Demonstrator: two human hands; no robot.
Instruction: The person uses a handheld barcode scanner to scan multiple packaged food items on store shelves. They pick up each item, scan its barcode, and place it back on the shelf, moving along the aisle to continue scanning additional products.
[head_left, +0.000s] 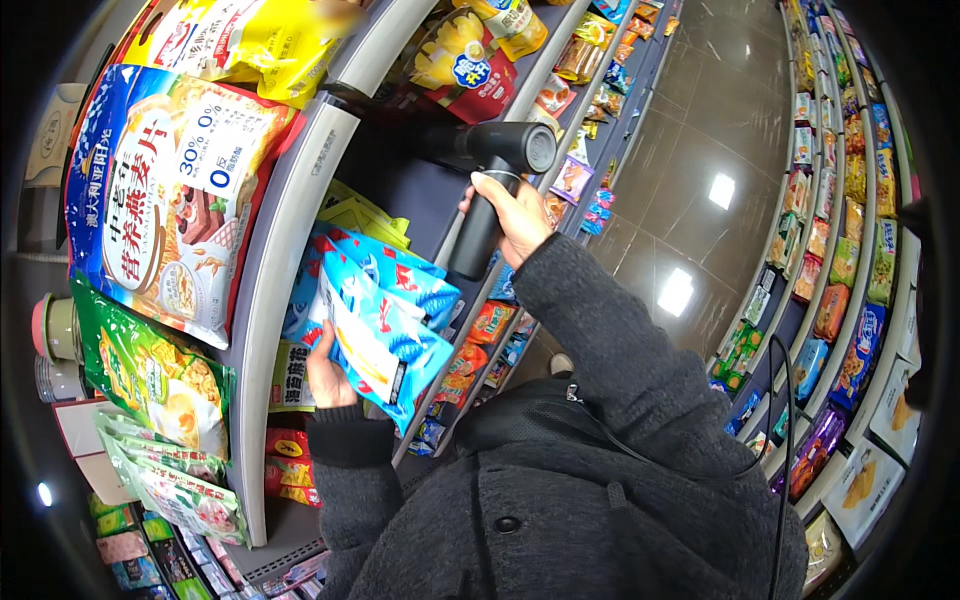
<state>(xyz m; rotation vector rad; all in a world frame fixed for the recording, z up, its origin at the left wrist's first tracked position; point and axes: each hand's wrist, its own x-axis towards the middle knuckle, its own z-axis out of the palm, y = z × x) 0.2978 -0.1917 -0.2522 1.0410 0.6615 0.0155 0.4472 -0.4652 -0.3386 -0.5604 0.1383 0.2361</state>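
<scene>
Shop shelving (285,250) packed with snack bags curves along our left, while a glossy dark floor (690,130) and a second row of stocked shelves (850,250) run off to our right. Our left hand (328,375) is closed around the lower edge of a blue and white packet (380,310), holding it just in front of the middle shelf among similar blue bags. Our right hand (520,215) is wrapped tight round the grip of a black handheld device (490,185), raised near the shelf edge above that packet.

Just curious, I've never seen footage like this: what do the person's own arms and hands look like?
Both arms wear dark grey, coarse woollen coat sleeves. The left hand shows a black ribbed knit cuff; the right hand is bare, gloveless. A thin black cable runs beside the right sleeve.
</scene>
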